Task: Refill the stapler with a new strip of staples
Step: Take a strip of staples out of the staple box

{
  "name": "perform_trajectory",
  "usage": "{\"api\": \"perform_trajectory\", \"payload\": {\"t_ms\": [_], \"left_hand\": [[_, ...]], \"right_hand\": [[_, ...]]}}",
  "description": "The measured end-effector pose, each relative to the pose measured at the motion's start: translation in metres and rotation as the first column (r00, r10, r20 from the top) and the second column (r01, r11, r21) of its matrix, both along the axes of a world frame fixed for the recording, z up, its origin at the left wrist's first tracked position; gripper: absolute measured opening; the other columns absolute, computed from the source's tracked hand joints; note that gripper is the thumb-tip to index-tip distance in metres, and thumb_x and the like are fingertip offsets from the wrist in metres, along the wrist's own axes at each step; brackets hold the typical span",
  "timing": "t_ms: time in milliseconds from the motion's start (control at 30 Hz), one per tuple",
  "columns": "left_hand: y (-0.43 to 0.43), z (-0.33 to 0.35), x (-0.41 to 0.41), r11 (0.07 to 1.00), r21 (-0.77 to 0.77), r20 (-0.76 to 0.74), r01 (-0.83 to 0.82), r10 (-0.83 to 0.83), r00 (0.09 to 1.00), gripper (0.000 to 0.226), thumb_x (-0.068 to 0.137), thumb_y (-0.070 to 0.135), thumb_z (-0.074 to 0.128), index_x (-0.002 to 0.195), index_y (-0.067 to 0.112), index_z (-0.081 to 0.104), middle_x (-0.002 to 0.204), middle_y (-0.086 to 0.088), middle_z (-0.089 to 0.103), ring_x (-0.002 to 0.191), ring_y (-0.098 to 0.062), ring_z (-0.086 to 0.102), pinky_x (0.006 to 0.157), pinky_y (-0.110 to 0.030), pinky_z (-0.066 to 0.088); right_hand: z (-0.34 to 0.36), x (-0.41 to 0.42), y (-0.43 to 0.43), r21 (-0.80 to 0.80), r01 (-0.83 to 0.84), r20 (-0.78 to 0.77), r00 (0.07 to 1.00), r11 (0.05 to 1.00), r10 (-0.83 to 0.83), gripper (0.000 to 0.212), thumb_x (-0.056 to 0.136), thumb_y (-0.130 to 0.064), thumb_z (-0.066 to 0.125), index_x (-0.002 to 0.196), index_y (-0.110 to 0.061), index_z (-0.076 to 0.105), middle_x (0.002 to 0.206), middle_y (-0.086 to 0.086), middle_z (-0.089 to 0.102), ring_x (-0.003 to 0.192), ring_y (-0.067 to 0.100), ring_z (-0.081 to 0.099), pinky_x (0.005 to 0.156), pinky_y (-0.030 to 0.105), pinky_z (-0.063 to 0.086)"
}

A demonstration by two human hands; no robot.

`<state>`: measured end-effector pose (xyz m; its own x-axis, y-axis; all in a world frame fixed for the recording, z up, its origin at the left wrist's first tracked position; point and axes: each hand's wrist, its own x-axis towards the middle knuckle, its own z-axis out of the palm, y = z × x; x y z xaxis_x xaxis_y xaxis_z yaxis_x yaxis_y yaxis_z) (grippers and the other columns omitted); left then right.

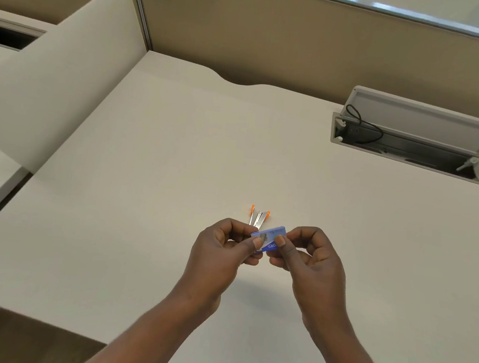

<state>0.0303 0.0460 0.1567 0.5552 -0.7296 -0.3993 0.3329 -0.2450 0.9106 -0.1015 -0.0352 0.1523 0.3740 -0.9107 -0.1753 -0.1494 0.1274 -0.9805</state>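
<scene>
A small blue staple box (269,239) is held above the desk between both hands. My left hand (225,248) pinches its left end with thumb and fingers. My right hand (310,256) pinches its right end. Just behind the hands lies the stapler (258,216), a small metal one with orange tips, its arms splayed apart on the white desk (174,174). Its near end is hidden by my left hand and the box. No loose strip of staples is visible.
A cable hatch (414,140) with its lid raised sits in the desk at the back right, a black cable inside. A beige partition (305,46) runs along the back, and a low curved divider (59,79) stands on the left.
</scene>
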Motion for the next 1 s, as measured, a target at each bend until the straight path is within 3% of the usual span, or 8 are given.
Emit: {"api": "perform_trajectory", "payload": {"t_ms": [333,533,633,767,933,1000], "left_hand": [[-0.009,0.0,0.004,1.0,0.01,-0.003,-0.008,0.008,1.0,0.007,0.09,0.01,0.074,0.097,0.008,0.073,0.086,-0.008,0.077,0.071,-0.019,0.074,0.065,-0.02,0.056],[-0.013,0.002,0.01,1.0,-0.008,-0.056,-0.003,0.003,0.998,0.009,0.09,0.008,0.074,0.099,0.005,0.074,0.09,-0.012,0.078,0.074,-0.022,0.076,0.069,-0.024,0.059],[-0.015,0.004,0.016,0.999,-0.034,-0.11,-0.016,0.012,0.994,0.01,0.091,0.005,0.072,0.1,0.006,0.076,0.091,-0.016,0.079,0.079,-0.028,0.077,0.073,-0.028,0.061],[-0.016,0.004,0.02,0.998,-0.049,-0.148,-0.03,0.022,0.989,0.012,0.094,0.007,0.068,0.104,0.006,0.075,0.092,-0.017,0.079,0.084,-0.032,0.078,0.078,-0.034,0.064],[-0.015,0.001,0.022,0.997,-0.063,-0.152,-0.048,0.037,0.988,0.016,0.101,0.001,0.054,0.106,0.002,0.07,0.095,-0.018,0.078,0.084,-0.036,0.077,0.08,-0.038,0.063],[-0.015,0.001,0.021,0.997,-0.059,-0.105,-0.059,0.053,0.993,0.017,0.101,-0.001,0.053,0.105,0.003,0.069,0.092,-0.017,0.079,0.08,-0.034,0.077,0.075,-0.036,0.063]], "right_hand": [[-0.001,0.005,-0.007,-0.003,0.018,-0.026,1.0,1.0,-0.018,0.013,0.087,-0.022,0.08,0.082,-0.022,0.067,0.082,0.001,0.078,0.071,0.02,0.078,0.064,0.021,0.059],[-0.004,0.011,-0.014,0.087,0.044,0.027,0.999,0.995,-0.047,0.009,0.088,-0.022,0.078,0.081,-0.019,0.073,0.082,0.003,0.078,0.072,0.02,0.076,0.071,0.027,0.061],[-0.006,0.012,-0.018,0.164,0.054,0.062,0.996,0.985,-0.064,0.01,0.09,-0.019,0.075,0.088,-0.009,0.071,0.089,0.011,0.077,0.072,0.019,0.074,0.077,0.034,0.06],[-0.005,0.014,-0.02,0.233,0.063,0.138,0.986,0.97,-0.097,0.009,0.091,-0.014,0.073,0.092,-0.007,0.067,0.099,0.026,0.072,0.071,0.021,0.073,0.071,0.027,0.059],[-0.002,0.016,-0.023,0.315,0.033,0.211,0.972,0.948,-0.104,0.042,0.077,-0.027,0.076,0.115,-0.012,0.066,0.099,0.022,0.075,0.078,0.022,0.076,0.072,0.026,0.06],[-0.002,0.016,-0.023,0.327,0.005,0.218,0.973,0.945,-0.081,0.042,0.078,-0.027,0.075,0.118,-0.015,0.069,0.097,0.018,0.076,0.082,0.021,0.076,0.073,0.026,0.06]]}}
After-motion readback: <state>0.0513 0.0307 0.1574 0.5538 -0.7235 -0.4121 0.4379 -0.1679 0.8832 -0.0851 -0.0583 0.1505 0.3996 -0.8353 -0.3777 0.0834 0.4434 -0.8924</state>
